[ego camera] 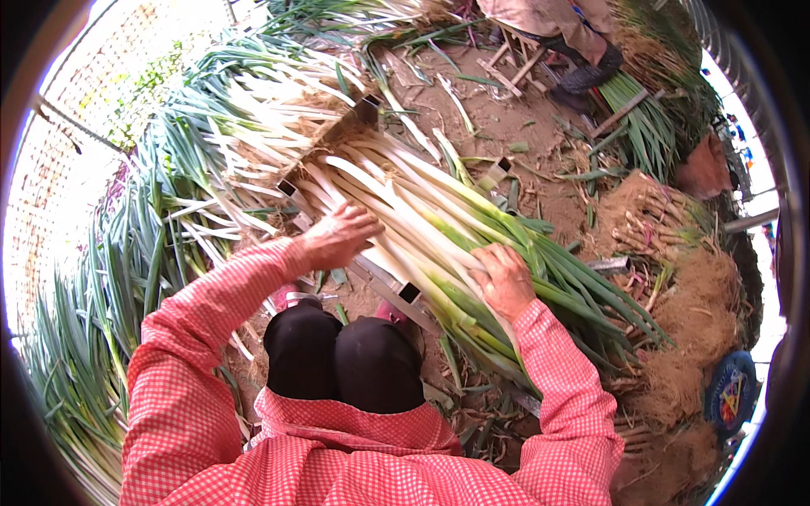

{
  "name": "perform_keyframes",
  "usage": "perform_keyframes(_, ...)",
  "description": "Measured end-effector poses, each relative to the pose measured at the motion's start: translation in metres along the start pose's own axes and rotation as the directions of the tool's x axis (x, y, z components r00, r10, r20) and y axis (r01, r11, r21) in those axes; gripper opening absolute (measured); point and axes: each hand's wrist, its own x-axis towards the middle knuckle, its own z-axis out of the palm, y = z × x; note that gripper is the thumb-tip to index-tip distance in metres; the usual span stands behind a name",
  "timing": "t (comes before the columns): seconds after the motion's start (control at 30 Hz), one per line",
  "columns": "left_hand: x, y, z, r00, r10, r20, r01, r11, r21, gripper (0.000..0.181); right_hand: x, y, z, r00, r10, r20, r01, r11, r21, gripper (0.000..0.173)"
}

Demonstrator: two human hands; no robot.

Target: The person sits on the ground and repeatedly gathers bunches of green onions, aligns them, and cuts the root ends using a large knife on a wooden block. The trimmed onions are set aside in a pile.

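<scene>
A bundle of long green onions (405,209), white at the stalk and green at the leaf, lies slantwise across a metal rack of square tubing (410,292) before my knees. Over the white stalks is my left hand (342,235), fingers stretched out; its palm is hidden, and nothing shows in its grasp. Farther along, where white turns to green, my right hand (504,279) has its fingers closed around a thick onion stalk (436,237). The root ends face an upright metal plate (329,136) at the rack's far left.
More green onions (266,107) are heaped at the left and back. A co-worker's leg (588,57) is beside a wooden stool (522,63). Rooty bundles (690,310) line the right, near a round blue plastic object (730,392). Loose leaves litter the dirt floor (538,139).
</scene>
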Motion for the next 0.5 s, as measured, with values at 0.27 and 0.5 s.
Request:
perform_keyframes(0.27,0.022,0.015,0.003,0.957,-0.061,-0.283,0.054,0.998,-0.033,0.032,-0.012,-0.014,-0.04,0.965,0.159,-0.211,-0.125,0.978,0.167,0.018)
perform_keyframes(0.5,0.066,0.003,0.024,0.995,0.059,-0.084,-0.038,0.97,0.24,0.02,-0.01,-0.013,-0.033,0.936,0.319,-0.148,-0.246,0.894,0.373,0.017)
